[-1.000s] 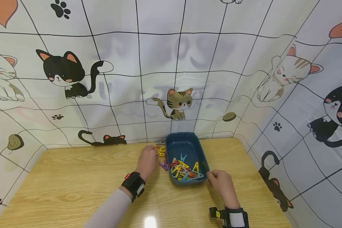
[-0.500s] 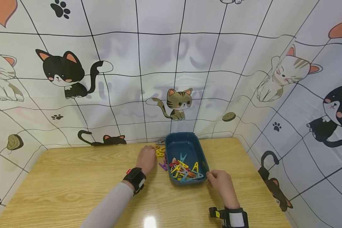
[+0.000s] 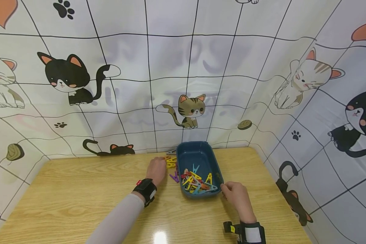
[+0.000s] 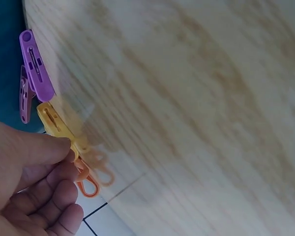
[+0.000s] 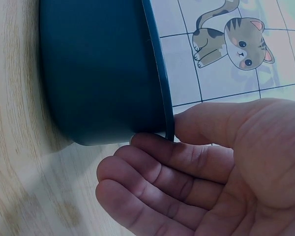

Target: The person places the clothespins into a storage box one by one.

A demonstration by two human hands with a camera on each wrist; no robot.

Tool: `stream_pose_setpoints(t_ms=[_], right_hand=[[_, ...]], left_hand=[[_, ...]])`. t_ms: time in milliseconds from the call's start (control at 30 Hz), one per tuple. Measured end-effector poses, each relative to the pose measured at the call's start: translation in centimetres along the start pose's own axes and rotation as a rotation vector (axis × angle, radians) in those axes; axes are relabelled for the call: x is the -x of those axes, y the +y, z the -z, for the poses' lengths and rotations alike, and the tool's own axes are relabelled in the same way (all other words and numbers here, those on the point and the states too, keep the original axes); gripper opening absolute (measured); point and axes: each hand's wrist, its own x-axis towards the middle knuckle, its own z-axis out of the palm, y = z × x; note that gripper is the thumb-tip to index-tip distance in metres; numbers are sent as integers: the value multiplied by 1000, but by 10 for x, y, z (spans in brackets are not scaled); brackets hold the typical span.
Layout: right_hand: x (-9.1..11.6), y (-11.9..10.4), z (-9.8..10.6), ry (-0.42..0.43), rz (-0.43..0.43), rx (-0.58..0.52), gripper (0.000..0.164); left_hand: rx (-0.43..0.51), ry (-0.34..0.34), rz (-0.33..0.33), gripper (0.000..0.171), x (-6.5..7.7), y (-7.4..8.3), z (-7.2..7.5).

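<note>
A dark blue plastic bin point(image 3: 198, 152) stands on the table, with several colourful clothespins point(image 3: 196, 181) heaped in its near end. My right hand point(image 3: 236, 196) pinches the bin's near right corner; in the right wrist view the thumb and forefinger meet at the rim point(image 5: 162, 83). Left of the bin, my left hand point(image 3: 156, 170) pinches a yellow clothespin point(image 4: 55, 123) between thumb and fingers. An orange clothespin point(image 4: 90, 184) shows just past those fingertips. Beside the bin wall lie a purple clothespin point(image 4: 37, 66) and a pinkish one point(image 4: 24, 98), partly behind it.
The wooden table point(image 3: 88, 193) ends at the back against a white curtain point(image 3: 170, 67) printed with cats and grid lines. Another curtained side rises at the right. A grey clothespin point(image 3: 171, 152) lies by the bin's far left corner.
My left hand has shifted slightly left, away from the bin, and its forearm has swung a little. The right hand and the bin have stayed in place.
</note>
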Motion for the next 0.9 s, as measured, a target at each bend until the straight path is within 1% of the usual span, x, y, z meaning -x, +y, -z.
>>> stream_pose_setpoints(t_ms=[133,267,400,500,700,800,900], right_hand=[[0,1,0,1,-1,2,26],[-1,1,0,0,-3,4,25],[-1,2,0,-3,-3,9,25],[-1,2,0,-5,-1,11,25],[0,1,0,-6,-3,4,25],[0,1,1,-5,-3,3,25],[0,0,1,-4,-1,0,25]], left_hand=[[14,23,-18,14,0,-1,-2],[58,41,-34,14,1,-2,-1],[115,31,-9,14,2,-3,3],[144,56,13,16,2,-3,9],[201,168,31,21,4,1,25],[222,190,49,24,5,7,35],[242,206,60,22,6,15,45]])
